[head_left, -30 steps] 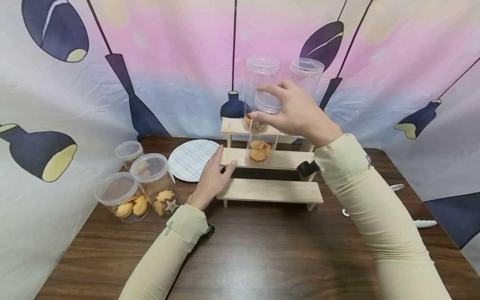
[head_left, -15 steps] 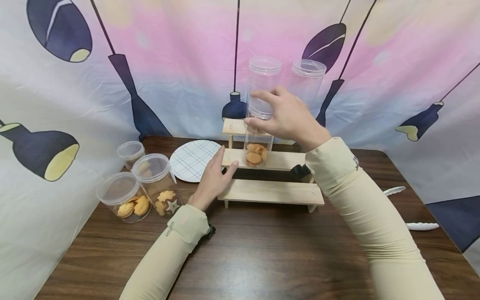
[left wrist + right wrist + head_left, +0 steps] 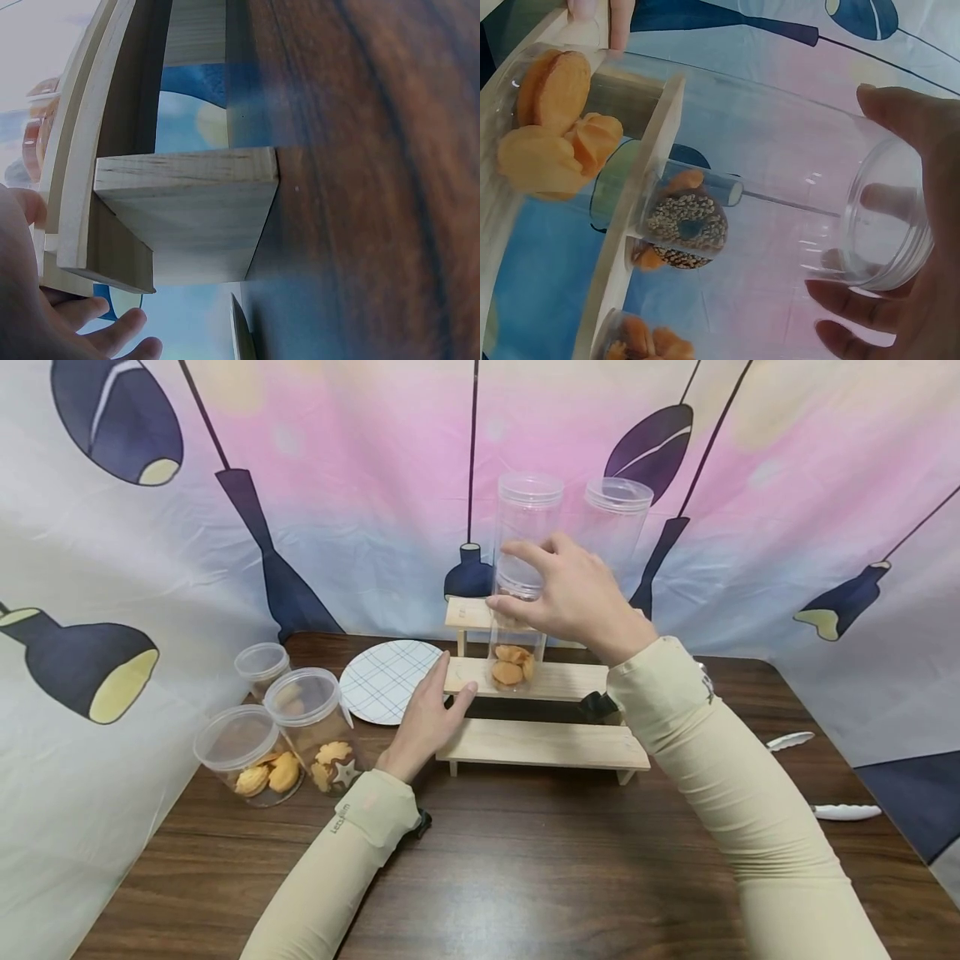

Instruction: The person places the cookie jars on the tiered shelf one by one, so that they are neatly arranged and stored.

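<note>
The right hand (image 3: pixel 576 597) hides some of the front jar (image 3: pixel 517 631) and the bottom of the back right jar (image 3: pixel 618 517). The head view's edge cuts off the right sleeve (image 3: pixel 735 785). Writing (image 3: pixel 341 819) on the left sleeve (image 3: pixel 322 877) is too small to read.

The dark wooden table (image 3: pixel 480 885) I watched bore a stepped wooden stand (image 3: pixel 543 745) at twelve o'clock, a checked plate (image 3: pixel 386 681) at eleven, three lidded jars (image 3: pixel 303 706) around nine and two white handles (image 3: pixel 847 812) near three. A tall jar (image 3: pixel 517 631) stood on the middle step.

Tan shelf (image 3: pixel 543 743), golden cookies (image 3: pixel 512 667), white plate (image 3: pixel 375 681) (blue grid lines), dark brown table (image 3: pixel 525 860)
</note>
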Tool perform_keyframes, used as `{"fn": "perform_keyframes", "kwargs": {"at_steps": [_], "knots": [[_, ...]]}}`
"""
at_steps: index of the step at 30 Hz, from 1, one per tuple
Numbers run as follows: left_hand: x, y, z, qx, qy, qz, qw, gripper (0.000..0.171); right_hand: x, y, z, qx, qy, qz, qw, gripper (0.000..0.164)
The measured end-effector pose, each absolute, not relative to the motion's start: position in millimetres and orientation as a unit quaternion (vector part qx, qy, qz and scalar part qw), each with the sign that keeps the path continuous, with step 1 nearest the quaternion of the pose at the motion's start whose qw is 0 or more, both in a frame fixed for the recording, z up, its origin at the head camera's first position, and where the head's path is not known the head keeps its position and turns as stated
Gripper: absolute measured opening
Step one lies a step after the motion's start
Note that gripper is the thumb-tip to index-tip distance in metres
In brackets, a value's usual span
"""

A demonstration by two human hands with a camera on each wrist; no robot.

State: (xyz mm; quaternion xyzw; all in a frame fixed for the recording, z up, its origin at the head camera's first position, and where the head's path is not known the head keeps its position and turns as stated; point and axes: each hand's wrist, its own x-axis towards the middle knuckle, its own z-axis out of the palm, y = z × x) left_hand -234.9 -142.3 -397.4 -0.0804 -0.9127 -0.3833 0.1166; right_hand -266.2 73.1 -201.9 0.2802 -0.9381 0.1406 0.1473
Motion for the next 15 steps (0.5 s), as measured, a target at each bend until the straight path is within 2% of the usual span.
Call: {"fn": "perform_keyframes", "kwargs": {"at_steps": [15], "knots": [[-234.0, -141.7, -397.2, -0.079, -0.912, -0.385, 0.117, 0.08, -256.1, 64.7, -199.4, 0.251, -0.951, 0.103, 0.147, 0.078]]}}
